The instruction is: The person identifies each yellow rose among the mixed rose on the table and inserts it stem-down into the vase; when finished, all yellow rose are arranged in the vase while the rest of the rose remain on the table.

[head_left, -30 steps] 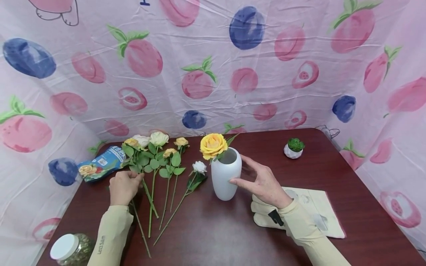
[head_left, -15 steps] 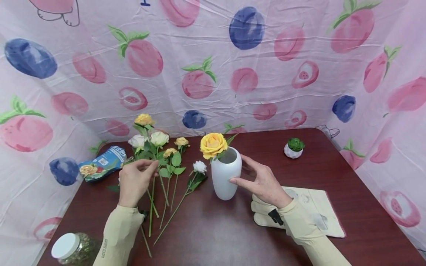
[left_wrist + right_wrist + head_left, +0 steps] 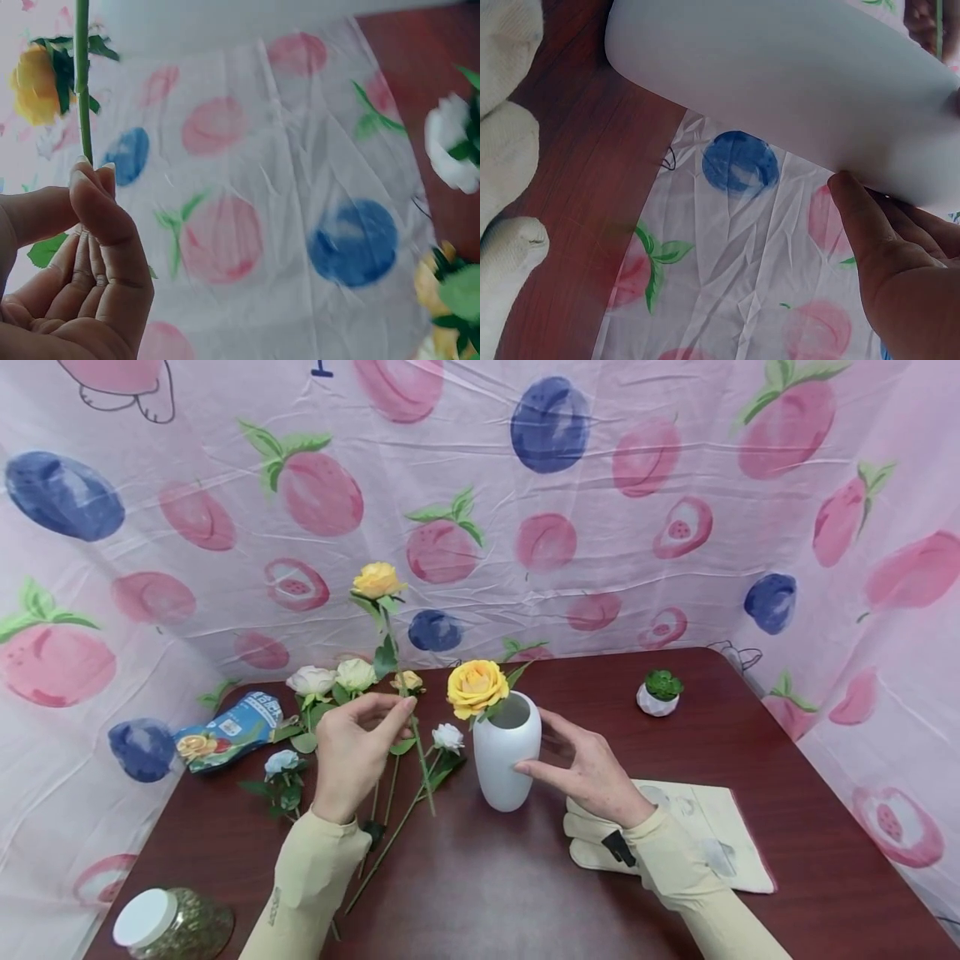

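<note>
In the head view my left hand (image 3: 351, 753) pinches the green stem of a yellow rose (image 3: 378, 580) between thumb and fingers. The bloom is held high, and the stem end hangs left of the vase. The left wrist view shows the stem (image 3: 81, 75) rising from the fingertips. A white vase (image 3: 506, 760) stands upright with another, larger yellow rose (image 3: 477, 687) leaning over its left rim. My right hand (image 3: 596, 777) holds the vase's right side, thumb in front and fingers partly hidden behind. In the right wrist view the thumb touches the vase wall (image 3: 765, 82).
Loose white roses (image 3: 356, 675) and other stems lie left of the vase, with a pale blue rose (image 3: 282, 763) beside them. A blue packet (image 3: 232, 731), a lidded jar (image 3: 176, 922), cream gloves (image 3: 705, 835) and a small potted succulent (image 3: 662, 693) also sit on the table.
My left hand has lifted the yellow rose from the pile and moved it right, towards the vase. The pale blue rose has come into sight. My right hand stays on the vase.
</note>
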The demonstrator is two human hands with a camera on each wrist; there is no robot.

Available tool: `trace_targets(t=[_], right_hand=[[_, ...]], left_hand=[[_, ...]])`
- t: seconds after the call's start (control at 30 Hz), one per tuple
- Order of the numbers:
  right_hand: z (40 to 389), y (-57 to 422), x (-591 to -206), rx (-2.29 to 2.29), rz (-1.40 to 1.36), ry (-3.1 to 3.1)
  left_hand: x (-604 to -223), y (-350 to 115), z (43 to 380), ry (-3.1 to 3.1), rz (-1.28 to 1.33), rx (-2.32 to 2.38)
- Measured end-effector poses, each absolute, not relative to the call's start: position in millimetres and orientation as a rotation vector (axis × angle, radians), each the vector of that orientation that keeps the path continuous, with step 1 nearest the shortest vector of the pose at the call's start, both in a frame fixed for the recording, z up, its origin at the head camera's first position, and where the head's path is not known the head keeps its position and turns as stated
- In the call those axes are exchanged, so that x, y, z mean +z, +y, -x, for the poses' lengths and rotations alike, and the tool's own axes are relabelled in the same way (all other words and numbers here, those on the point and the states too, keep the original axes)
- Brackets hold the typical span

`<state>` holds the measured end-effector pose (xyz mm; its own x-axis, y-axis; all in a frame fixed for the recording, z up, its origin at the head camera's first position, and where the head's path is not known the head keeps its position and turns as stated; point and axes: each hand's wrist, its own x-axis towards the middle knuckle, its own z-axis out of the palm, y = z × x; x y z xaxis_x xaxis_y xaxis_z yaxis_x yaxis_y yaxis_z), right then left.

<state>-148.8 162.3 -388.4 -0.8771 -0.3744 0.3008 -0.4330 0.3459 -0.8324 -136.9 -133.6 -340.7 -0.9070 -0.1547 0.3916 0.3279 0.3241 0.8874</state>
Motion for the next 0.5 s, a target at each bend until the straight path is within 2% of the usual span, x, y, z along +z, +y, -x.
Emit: trace_targets(t=[0.27, 0.5], right_hand=[[148.4, 162.0, -387.6, 1.574, -0.767, -2.528], [148.6, 162.0, -389.4, 1.558, -0.768, -2.531]], left_hand=[[-320.0, -105.1, 140.7, -2.019, 0.299, -1.698], [-298.2, -86.5, 168.1, -1.789, 0.355, -1.717]])
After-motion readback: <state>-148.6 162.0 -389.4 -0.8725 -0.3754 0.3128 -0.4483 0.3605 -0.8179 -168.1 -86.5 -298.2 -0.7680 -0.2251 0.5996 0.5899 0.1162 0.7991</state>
